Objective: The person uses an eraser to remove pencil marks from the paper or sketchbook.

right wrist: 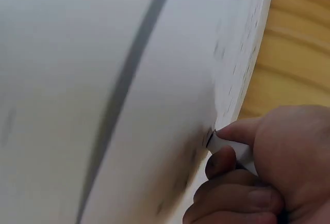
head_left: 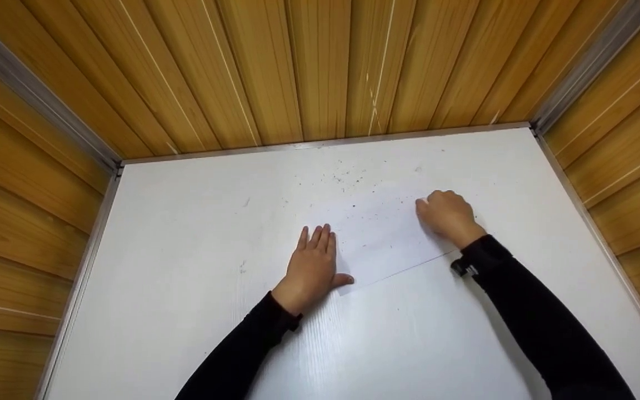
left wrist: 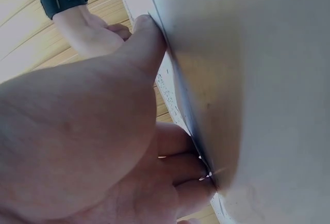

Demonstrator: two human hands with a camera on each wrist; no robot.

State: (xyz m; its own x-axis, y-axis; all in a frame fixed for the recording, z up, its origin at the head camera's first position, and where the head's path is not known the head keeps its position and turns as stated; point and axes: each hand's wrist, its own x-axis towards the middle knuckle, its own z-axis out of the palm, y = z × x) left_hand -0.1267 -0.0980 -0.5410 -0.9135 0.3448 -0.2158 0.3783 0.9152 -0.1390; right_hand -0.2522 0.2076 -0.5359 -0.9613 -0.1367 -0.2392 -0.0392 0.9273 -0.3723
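Note:
A sheet of white paper lies flat on the white table, with dark crumbs scattered over its upper part. My left hand presses on its left end, fingers straight and thumb spread out along the lower edge. Toward the paper's right end, my right hand is curled low over the sheet. In the right wrist view it pinches a small white eraser between thumb and fingers. The eraser's darkened end is right at the paper's surface, and the rest of it is hidden in the palm.
More dark crumbs are strewn on the table beyond the paper. Faint grey smudges mark the tabletop on the left. Wood-patterned panels with grey metal edging enclose the back and both sides.

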